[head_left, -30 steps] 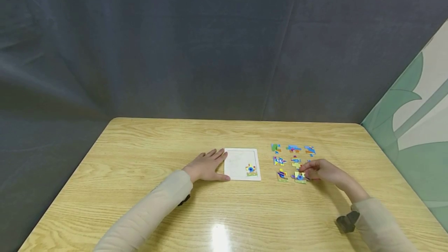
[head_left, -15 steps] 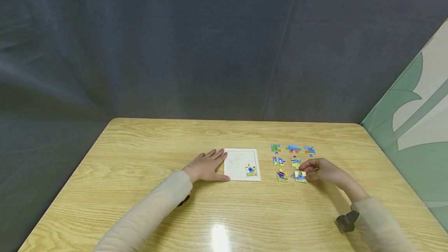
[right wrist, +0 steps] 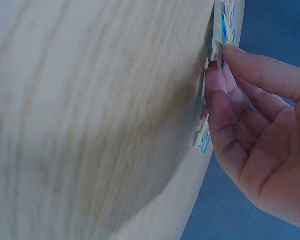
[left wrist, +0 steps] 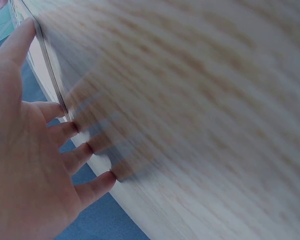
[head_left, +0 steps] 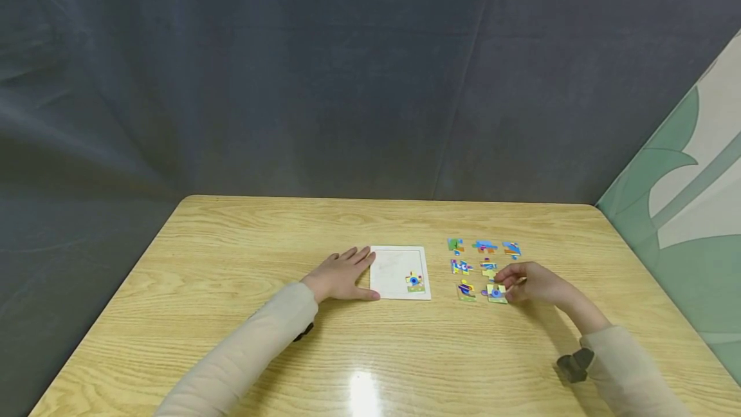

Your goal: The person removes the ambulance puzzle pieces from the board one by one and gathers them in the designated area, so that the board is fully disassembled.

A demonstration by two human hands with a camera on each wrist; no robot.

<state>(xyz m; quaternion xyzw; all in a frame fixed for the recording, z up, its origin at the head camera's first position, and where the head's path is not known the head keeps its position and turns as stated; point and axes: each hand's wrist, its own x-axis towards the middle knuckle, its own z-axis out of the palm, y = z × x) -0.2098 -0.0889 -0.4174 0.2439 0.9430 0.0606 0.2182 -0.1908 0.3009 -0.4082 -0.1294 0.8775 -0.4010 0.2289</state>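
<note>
In the head view my left hand (head_left: 343,275), fingers spread, touches the left edge of a white square puzzle board (head_left: 393,269). The left wrist view shows its fingertips and thumb (left wrist: 20,42) along that edge. One puzzle piece with a blue round shape (head_left: 413,280) lies in the board's lower right corner. My right hand (head_left: 534,285) is at the loose pieces to the right, pinching a jigsaw piece (head_left: 496,293) with a blue circle at its right edge. In the right wrist view, the piece's edge (right wrist: 220,56) shows between thumb and fingers.
Several other jigsaw pieces lie in rows right of the board, among them a green-and-blue one (head_left: 455,245), a blue one (head_left: 512,249) and a yellow-and-purple one (head_left: 466,290). The wooden table (head_left: 278,230) ends at a dark curtain (head_left: 347,82); a patterned panel (head_left: 695,211) stands right.
Both hands stay almost still. A small blue bit visible beside the right fingers one second ago is now out of sight.
</note>
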